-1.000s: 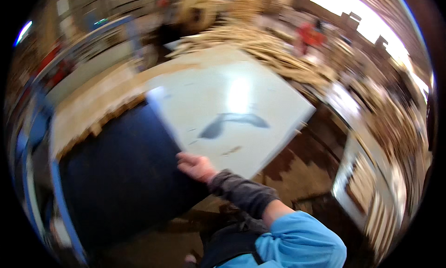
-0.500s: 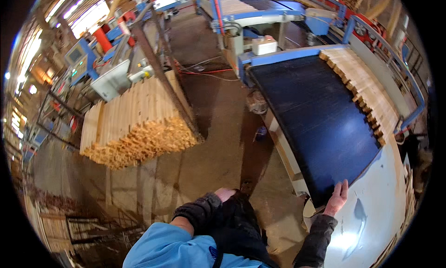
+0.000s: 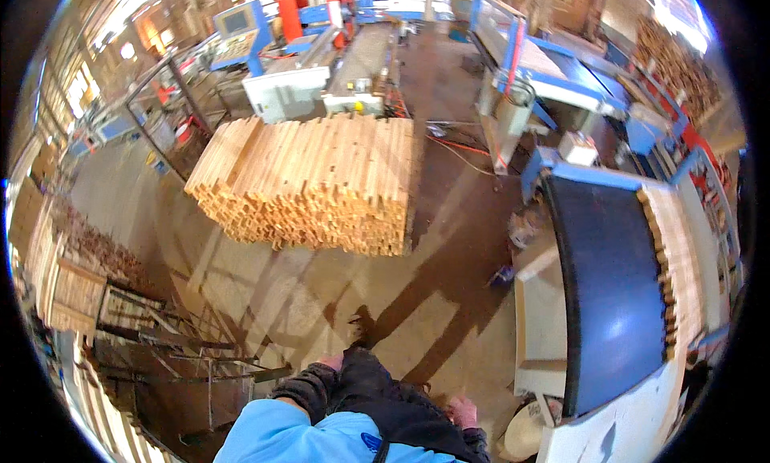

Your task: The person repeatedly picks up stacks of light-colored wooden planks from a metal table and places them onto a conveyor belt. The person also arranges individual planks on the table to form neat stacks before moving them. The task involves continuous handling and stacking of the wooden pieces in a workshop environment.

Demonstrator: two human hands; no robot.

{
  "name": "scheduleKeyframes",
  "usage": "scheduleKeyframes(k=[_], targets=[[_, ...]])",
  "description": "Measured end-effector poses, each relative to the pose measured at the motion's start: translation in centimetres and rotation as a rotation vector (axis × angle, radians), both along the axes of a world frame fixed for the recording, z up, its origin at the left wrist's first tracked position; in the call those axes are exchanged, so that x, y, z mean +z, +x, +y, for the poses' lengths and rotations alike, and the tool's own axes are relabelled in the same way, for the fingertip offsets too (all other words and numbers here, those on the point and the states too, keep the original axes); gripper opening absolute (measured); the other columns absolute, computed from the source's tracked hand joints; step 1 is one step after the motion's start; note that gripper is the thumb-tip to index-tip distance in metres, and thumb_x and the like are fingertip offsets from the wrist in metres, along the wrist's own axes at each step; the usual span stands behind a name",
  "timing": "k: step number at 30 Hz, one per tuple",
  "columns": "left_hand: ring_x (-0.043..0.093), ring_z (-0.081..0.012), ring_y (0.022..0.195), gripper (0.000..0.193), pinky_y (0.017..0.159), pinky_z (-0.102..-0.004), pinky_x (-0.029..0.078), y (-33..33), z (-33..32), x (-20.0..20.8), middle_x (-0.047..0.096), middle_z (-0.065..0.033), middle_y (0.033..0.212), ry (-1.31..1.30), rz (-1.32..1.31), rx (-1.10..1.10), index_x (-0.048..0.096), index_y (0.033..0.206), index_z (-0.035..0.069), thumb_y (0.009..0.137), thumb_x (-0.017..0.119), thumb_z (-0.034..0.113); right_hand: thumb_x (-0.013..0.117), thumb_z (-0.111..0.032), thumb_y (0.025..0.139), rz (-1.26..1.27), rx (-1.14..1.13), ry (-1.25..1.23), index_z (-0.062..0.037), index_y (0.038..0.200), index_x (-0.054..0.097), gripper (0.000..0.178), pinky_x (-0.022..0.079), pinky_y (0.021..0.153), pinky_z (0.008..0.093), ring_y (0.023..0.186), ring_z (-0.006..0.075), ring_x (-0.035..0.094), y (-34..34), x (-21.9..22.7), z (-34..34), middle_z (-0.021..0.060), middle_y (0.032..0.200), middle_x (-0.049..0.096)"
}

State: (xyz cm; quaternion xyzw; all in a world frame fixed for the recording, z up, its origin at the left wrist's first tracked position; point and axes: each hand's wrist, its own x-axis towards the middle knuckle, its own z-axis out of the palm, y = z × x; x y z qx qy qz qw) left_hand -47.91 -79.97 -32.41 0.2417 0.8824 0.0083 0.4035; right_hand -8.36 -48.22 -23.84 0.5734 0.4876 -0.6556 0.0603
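Note:
My left hand (image 3: 330, 361) is low beside my dark trousers, its fingers mostly hidden from view. Nearer the bottom edge, my right hand (image 3: 463, 412) hangs by my other side with fingers loosely apart and nothing seen in it. Neither hand touches the machinery. Ahead stands a big stack of light wooden strips (image 3: 313, 162), their cut ends toward me. To my right is a conveyor with a dark belt (image 3: 613, 303), and a row of wooden pieces (image 3: 678, 262) lies along its far side.
A pale metal table (image 3: 609, 419) adjoins the belt's near end. Dark metal racks (image 3: 200, 359) and boards (image 3: 80, 299) stand at the left. Behind the stack are a white cabinet (image 3: 285, 94) and a blue control panel (image 3: 241, 30). Cables (image 3: 457, 146) cross the floor.
My view has swung left, so the stack is now ahead and the conveyor farther right. My right hand has left the belt's near corner and dropped to my side.

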Motion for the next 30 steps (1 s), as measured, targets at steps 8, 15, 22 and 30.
scheduleKeyframes(k=[8,15,22,30], targets=[[0.068,-0.0468,0.121,0.054,0.103,-0.0523,0.052,-11.5,-1.0,1.6,0.07,-0.0251,0.136,0.305,-0.118,0.224,0.064,0.141,0.007,0.111,0.043,0.046,0.065,-0.024,0.1,-0.107,0.73,0.324,-0.0066,0.119,0.067,0.026,0.059,0.082,0.0558,0.096,0.0402,0.071,-5.1,-13.6,6.5,0.0181,0.109,0.07],[0.072,-0.0396,0.115,0.038,0.096,-0.0508,0.056,-25.1,-15.5,1.4,0.076,-0.0192,0.122,0.144,-0.066,0.333,0.068,0.134,0.014,0.105,0.051,0.032,0.064,-0.022,0.102,-0.13,0.135,-0.265,-0.0039,0.125,0.06,0.029,0.058,0.08,0.0628,0.088,0.0485,0.066,-29.9,-16.1,6.9,0.0282,0.114,0.064],[0.074,-0.0425,0.103,0.037,0.085,-0.0504,0.059,-30.1,-26.4,-2.3,0.076,-0.0222,0.111,0.13,0.147,0.475,0.066,0.138,0.018,0.107,0.047,0.025,0.064,-0.018,0.102,0.036,0.542,-0.253,-0.0037,0.113,0.066,0.018,0.059,0.07,0.046,0.08,0.0258,0.066,-59.1,-5.8,2.1,0.0122,0.085,0.064],[0.068,-0.0355,0.125,0.041,0.104,-0.0483,0.053,-28.9,-26.4,-0.6,0.071,-0.0124,0.139,0.054,-0.298,0.81,0.067,0.141,0.019,0.111,0.045,0.035,0.063,-0.018,0.104,0.078,0.695,-0.259,-0.0025,0.135,0.06,0.034,0.056,0.062,0.0426,0.07,0.0244,0.064,-84.1,-2.9,-5.6,0.0122,0.087,0.065]])
